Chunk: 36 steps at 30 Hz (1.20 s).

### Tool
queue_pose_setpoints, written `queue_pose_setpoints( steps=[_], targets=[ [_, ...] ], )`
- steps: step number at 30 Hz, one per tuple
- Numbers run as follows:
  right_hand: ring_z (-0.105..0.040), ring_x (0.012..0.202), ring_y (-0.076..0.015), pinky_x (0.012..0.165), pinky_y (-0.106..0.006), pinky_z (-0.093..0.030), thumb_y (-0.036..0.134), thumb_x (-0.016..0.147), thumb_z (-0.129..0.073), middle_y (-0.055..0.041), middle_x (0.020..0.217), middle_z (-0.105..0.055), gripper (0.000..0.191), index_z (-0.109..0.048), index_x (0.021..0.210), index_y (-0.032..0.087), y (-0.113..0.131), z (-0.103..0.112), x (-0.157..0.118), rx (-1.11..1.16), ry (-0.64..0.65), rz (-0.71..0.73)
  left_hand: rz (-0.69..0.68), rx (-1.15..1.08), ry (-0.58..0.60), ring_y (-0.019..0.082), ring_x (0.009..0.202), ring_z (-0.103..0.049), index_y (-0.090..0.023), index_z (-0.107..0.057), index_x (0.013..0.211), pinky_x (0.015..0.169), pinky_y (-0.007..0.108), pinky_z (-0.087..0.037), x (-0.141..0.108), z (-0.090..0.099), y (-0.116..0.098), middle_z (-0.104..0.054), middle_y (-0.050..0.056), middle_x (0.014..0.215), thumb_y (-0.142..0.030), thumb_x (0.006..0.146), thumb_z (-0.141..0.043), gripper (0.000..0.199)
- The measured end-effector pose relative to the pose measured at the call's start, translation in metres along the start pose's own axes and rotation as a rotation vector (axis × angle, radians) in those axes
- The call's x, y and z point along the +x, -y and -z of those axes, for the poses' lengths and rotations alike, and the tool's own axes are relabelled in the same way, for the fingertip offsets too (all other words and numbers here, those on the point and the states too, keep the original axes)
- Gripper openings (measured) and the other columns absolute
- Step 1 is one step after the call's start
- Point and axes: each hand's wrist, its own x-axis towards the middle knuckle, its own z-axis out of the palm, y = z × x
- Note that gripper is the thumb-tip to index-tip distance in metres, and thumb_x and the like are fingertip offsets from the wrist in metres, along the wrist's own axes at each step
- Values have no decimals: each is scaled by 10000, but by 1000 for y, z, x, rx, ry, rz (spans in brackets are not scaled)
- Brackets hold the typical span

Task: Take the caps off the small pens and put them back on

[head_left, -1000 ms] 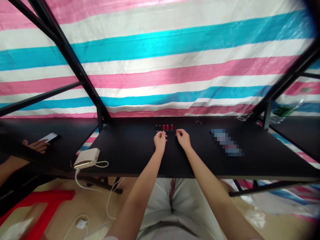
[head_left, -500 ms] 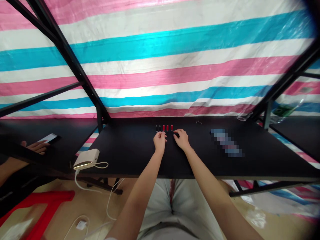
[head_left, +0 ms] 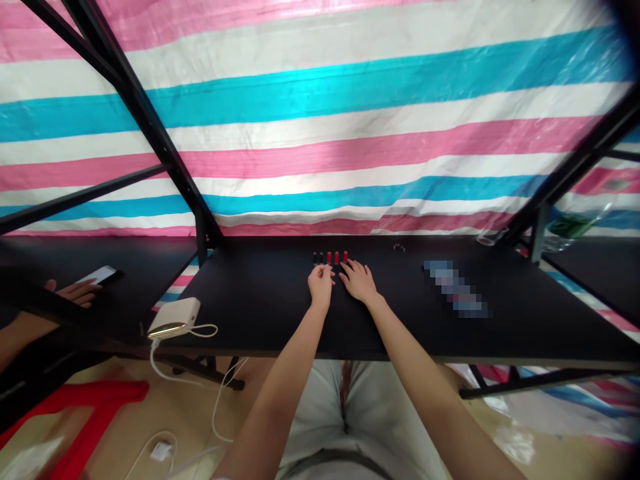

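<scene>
A short row of small upright cylinders stands near the back of the black table: dark ones [head_left: 318, 258] at the left, then red ones [head_left: 337, 257] at the right. Just in front of the row, my left hand [head_left: 321, 283] has its fingertips pressed together; whatever is between them is too small to make out. Beside it, my right hand [head_left: 358, 279] lies with its fingers spread, the fingertips close to the rightmost red cylinder. Several tiny objects [head_left: 399, 247] sit farther back to the right.
A white device [head_left: 175, 317] with cables lies at the table's front left. A blurred-out flat item [head_left: 456, 288] is on the right side. Black metal frame posts [head_left: 187, 187] flank the table. At the far left, another person's hand [head_left: 77, 293] touches a phone [head_left: 100, 275].
My right hand has moved slightly left and its fingers have spread from a curled pose. My left hand holds nearly the same pose. The view has shifted a little.
</scene>
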Motion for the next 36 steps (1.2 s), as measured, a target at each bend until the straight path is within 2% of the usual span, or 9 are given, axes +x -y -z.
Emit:
queue_pose_setpoints(
  steps=[4, 7, 11, 14, 16, 19, 23, 30, 36],
  targets=[
    [-239, 1261, -226, 1017, -465, -166, 408, 876, -276, -67, 1366, -328, 475, -344, 1304, 212, 3, 0, 0, 10, 0, -11, -5, 4, 0, 47, 400, -460, -135, -562, 717, 426, 181, -361, 0, 1, 1, -556, -7, 606, -318, 727, -497, 194],
    [-298, 1228, -236, 1009, -467, -191, 372, 869, -310, -92, 1327, -376, 445, -397, 1267, 193, 1, -1, 0, 69, -61, -22, -7, 5, 3, 48, 406, -464, -137, -560, 710, 425, 178, -359, 0, 1, 0, -556, -6, 609, -306, 729, -493, 183],
    [-476, 1042, -214, 910, -372, -355, 336, 850, -356, -133, 1123, -520, 346, -538, 1077, 148, -5, 1, -1, 298, -290, -39, -8, 9, 4, 45, 401, -458, -136, -560, 700, 416, 174, -348, 0, 0, 0, -555, -6, 607, -301, 731, -494, 180],
    [-545, 828, -168, 778, -303, -433, 347, 835, -387, -86, 895, -575, 254, -547, 899, 161, -8, 7, -3, 549, -473, -35, 3, 8, 11, 41, 396, -452, -134, -570, 712, 408, 173, -337, -1, -1, -1, -560, -3, 614, -309, 733, -502, 189],
    [-550, 733, -147, 725, -286, -446, 350, 831, -398, -47, 800, -574, 207, -512, 853, 178, -6, 11, -5, 685, -532, -32, 20, -11, 41, 38, 399, -449, -129, -581, 737, 397, 170, -324, -2, -2, -2, -565, 4, 627, -325, 731, -517, 206],
    [-559, 707, -133, 705, -273, -450, 351, 828, -408, -24, 777, -578, 173, -478, 845, 194, 1, 15, -8, 820, -525, 21, 34, -77, 119, 38, 413, -449, -128, -594, 858, 378, 167, -304, -3, -4, -6, -571, 11, 661, -378, 723, -547, 288],
    [-573, 706, -131, 697, -273, -458, 351, 826, -417, -25, 810, -597, 173, -481, 884, 202, 7, 16, -10, 885, -438, 89, 40, -155, 166, 30, 394, -427, -143, -559, 1018, 357, 166, -282, -5, -3, -11, -558, 1, 666, -432, 715, -561, 419],
    [-581, 792, -146, 717, -280, -461, 330, 813, -450, -47, 921, -603, 233, -524, 992, 201, 7, 16, -10, 819, -404, 169, 8, -165, 67, 25, 388, -419, -128, -569, 839, 356, 159, -286, -3, -3, -9, -543, -1, 643, -423, 711, -568, 322],
    [-549, 719, -137, 656, -272, -462, 328, 812, -452, -44, 872, -588, 235, -567, 976, 205, 7, 14, -9, 757, -408, 223, 8, -164, 7, 26, 385, -414, -129, -557, 812, 368, 163, -305, -2, -2, -10, -541, -5, 627, -410, 713, -567, 297]
  ],
)
